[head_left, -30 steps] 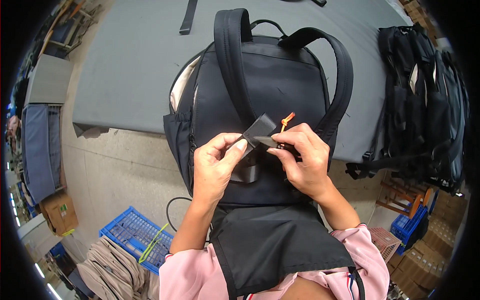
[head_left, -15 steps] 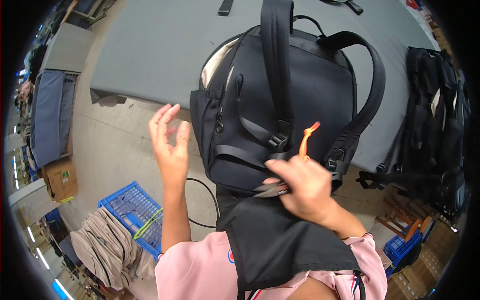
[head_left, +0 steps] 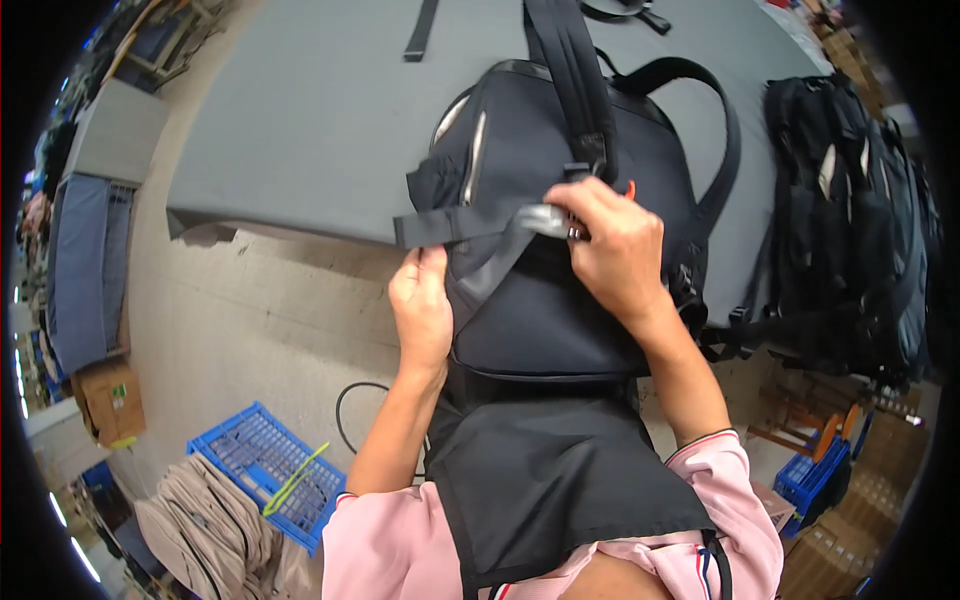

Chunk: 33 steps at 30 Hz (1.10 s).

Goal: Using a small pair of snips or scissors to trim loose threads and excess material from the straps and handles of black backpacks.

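A black backpack [head_left: 560, 160] lies straps-up on the grey table [head_left: 300, 130], hanging over the near edge against my dark apron. My right hand [head_left: 610, 250] grips a black webbing strap [head_left: 455, 226] near its buckle and holds it stretched to the left across the pack. A small orange tag peeks out just beside that hand. My left hand [head_left: 422, 310] presses against the pack's left side, right below the strap's free end, fingers curled on the fabric.
A pile of more black backpacks [head_left: 850, 210] sits at the table's right end. A loose black strap [head_left: 420, 30] lies at the far edge. On the floor to the left are a blue crate [head_left: 265, 480], folded beige cloth [head_left: 200, 525] and a cardboard box [head_left: 110, 400].
My left hand, raised and open half a second ago, has come down onto the pack's side. My right hand has pulled the strap out sideways across the pack.
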Motion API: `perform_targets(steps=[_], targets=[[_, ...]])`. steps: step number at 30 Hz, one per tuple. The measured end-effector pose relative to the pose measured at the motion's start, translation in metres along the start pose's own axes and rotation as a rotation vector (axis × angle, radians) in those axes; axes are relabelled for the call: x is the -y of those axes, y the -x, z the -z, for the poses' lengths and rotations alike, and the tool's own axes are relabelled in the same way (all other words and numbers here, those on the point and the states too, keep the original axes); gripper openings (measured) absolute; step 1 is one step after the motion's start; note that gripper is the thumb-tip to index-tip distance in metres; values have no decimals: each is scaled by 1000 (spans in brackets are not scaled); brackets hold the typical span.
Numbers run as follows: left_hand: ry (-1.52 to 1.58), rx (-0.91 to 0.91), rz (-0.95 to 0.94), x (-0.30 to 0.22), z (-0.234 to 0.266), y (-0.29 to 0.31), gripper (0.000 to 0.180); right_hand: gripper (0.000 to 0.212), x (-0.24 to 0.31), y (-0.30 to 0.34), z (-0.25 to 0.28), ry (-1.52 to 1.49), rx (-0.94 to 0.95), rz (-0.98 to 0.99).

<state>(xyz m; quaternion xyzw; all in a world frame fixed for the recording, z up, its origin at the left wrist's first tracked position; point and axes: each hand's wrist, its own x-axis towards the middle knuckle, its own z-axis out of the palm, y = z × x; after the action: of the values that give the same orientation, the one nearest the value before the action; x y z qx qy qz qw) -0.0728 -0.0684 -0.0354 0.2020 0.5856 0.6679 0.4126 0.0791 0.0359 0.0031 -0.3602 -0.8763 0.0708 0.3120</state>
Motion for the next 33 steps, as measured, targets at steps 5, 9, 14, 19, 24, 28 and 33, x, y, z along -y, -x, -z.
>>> perform_targets(steps=[5,9,14,19,24,28,33], targets=[[368,84,62,-45,-60,-10,38,37,-13,-32,56,-154,-232,-64],[566,67,71,-28,-92,-18,35,36,7,-10,96,-183,-309,79],[466,131,261,-4,-112,13,26,20,-32,42,53,-162,-313,-231],[448,188,400,26,-106,13,33,18,-66,61,24,-326,-356,-370],[524,319,438,23,-116,8,34,11,-79,63,18,-513,-393,-451],[473,256,431,23,-120,9,35,22,-78,73,29,-570,-383,-320],[436,323,459,23,-118,12,36,46,-69,88,26,-616,-326,-376]])
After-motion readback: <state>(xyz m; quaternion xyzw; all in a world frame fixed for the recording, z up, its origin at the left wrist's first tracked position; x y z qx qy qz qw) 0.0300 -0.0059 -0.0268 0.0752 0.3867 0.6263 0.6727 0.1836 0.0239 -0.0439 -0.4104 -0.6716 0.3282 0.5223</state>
